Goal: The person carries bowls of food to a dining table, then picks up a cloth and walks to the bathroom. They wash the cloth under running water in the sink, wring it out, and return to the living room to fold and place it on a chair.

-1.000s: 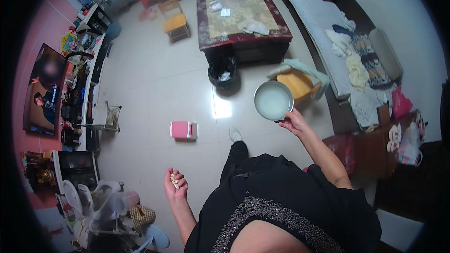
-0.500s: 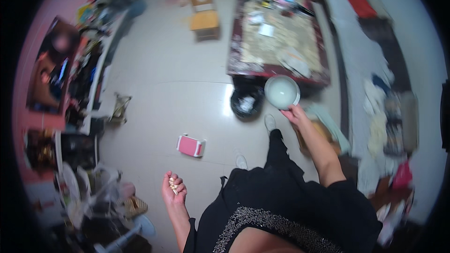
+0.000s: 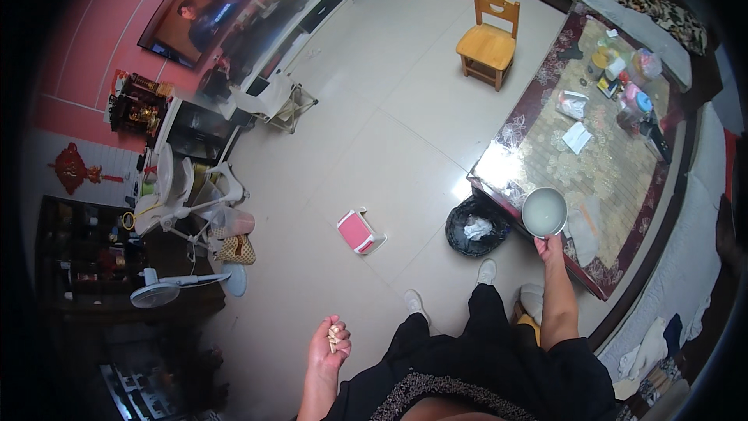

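My right hand grips the near rim of a round, light metal bowl. The bowl is held over the left near edge of the low table; its inside looks pale, and whether liquid is in it I cannot tell. Down at my left side, my left hand is curled round several small whitish pieces, which show between the fingers and palm. They look like peeled garlic cloves, though they are too small to be sure.
A black-lined bin with crumpled tissue stands by the table's corner. Left of it on the tiles is a pink-and-white step stool. A wooden chair stands farther off. A fan and a white folding rack are at left.
My view has turned left, bringing the screen and chair more fully into sight. The bowl has come over the table's edge. Both hands keep their hold.
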Available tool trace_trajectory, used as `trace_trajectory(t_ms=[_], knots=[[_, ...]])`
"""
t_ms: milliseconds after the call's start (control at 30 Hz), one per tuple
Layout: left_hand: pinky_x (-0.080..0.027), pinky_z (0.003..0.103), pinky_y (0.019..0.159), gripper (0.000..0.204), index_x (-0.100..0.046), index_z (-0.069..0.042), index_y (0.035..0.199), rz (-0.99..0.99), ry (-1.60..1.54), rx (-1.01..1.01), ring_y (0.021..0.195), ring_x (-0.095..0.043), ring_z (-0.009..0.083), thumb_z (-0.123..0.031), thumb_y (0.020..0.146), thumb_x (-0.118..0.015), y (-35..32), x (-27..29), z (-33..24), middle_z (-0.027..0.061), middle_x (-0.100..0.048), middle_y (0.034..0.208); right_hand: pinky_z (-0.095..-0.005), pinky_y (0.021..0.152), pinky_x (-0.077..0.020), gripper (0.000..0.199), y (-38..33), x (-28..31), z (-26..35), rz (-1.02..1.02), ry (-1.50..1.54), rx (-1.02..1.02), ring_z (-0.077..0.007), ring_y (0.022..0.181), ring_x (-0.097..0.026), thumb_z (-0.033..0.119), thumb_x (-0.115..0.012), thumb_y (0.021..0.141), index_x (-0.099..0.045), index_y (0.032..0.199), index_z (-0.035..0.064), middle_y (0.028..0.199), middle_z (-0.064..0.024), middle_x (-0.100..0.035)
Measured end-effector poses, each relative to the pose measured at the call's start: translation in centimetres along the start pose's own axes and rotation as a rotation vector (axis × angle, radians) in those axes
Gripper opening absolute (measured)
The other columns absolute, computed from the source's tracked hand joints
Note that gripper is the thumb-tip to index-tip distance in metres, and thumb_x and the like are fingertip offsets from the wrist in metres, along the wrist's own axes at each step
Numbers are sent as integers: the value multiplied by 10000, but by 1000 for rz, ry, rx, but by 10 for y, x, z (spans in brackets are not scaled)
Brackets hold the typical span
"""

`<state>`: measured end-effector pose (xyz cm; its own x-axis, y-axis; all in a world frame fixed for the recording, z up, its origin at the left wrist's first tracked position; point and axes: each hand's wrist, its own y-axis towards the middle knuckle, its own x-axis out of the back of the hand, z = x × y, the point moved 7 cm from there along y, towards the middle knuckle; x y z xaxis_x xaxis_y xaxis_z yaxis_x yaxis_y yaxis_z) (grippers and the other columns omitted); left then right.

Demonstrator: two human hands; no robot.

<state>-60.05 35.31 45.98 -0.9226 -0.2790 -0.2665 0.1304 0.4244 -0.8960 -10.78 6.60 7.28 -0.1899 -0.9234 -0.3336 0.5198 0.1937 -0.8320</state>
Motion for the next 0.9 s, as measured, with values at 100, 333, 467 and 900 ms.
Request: trace_trajectory(t_ms=[100, 333, 467, 900], knots=[[-273, 196, 372, 172, -508, -72, 915, -5, 37, 26, 523, -436, 123, -236, 950, -472, -2, -26, 32, 54, -504, 698, -303, 553, -570, 405, 27, -4, 18, -35, -34, 17, -217, 688, -633, -35, -488, 827, -453, 1177, 165, 917, -89, -603], [-275, 184, 361, 181, -501, -57, 907, -37, 73, 32, 524, -425, 122, -230, 952, -477, 1, -54, 57, 62, -496, 695, -297, 575, -572, 422, 74, -21, 27, 40, 28, -2, -242, 744, -638, -45, -423, 833, -426, 1206, 152, 996, -115, -593], [-275, 184, 363, 183, -494, -55, 918, -37, 64, 73, 527, -426, 119, -234, 953, -476, 8, -65, 75, 62, -495, 701, -322, 626, -569, 514, 96, -10, 32, 12, 54, -28, -253, 833, -633, -79, -429, 806, -401, 1251, 177, 1082, -116, -557], [-306, 185, 362, 190, -527, -80, 881, -26, 207, 160, 532, -419, 91, -244, 957, -471, 39, -89, 81, 33, -498, 704, -425, 843, -495, 494, 84, 51, 33, -257, -328, 221, -324, 1040, -559, 237, -573, 838, -429, 1280, 69, 1225, -191, -503]])
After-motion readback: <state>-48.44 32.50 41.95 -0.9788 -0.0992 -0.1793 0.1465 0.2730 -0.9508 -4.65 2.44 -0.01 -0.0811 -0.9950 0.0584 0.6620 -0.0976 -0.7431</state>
